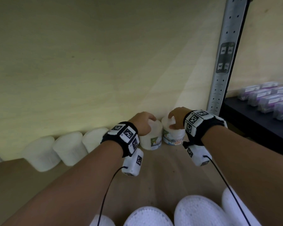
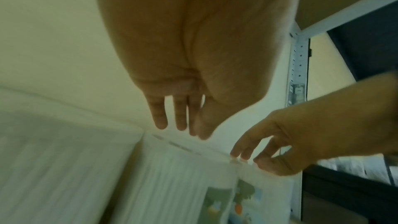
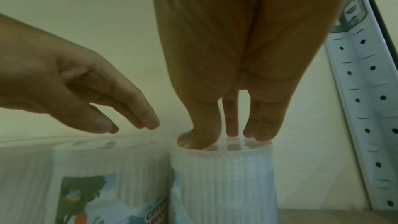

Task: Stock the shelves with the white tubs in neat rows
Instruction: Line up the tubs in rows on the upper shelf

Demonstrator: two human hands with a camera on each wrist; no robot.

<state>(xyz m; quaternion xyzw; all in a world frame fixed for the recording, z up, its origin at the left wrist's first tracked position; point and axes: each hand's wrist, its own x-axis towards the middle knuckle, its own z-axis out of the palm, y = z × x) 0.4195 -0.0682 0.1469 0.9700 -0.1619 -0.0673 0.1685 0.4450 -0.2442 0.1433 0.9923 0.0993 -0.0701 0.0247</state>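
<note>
Several white ribbed tubs stand in a row along the shelf's back wall. My right hand (image 1: 171, 122) (image 3: 224, 138) rests its straight fingertips and thumb on the lid of the rightmost tub (image 1: 174, 136) (image 3: 221, 176), which carries a colourful label. My left hand (image 1: 149, 121) (image 2: 181, 129) hovers with straight fingers just over the lid of the neighbouring labelled tub (image 1: 151, 139) (image 2: 183, 168) (image 3: 107, 168), holding nothing. The two tubs stand upright, side by side and nearly touching.
Three more tubs (image 1: 69, 147) continue the row to the left. A perforated metal upright (image 1: 222, 62) bounds the shelf at the right; beyond it a dark shelf (image 1: 245, 118) holds purple-labelled boxes (image 1: 268, 98). More white tubs (image 1: 198, 211) lie near me at the bottom. Bare wooden shelf board (image 1: 162, 168) lies between.
</note>
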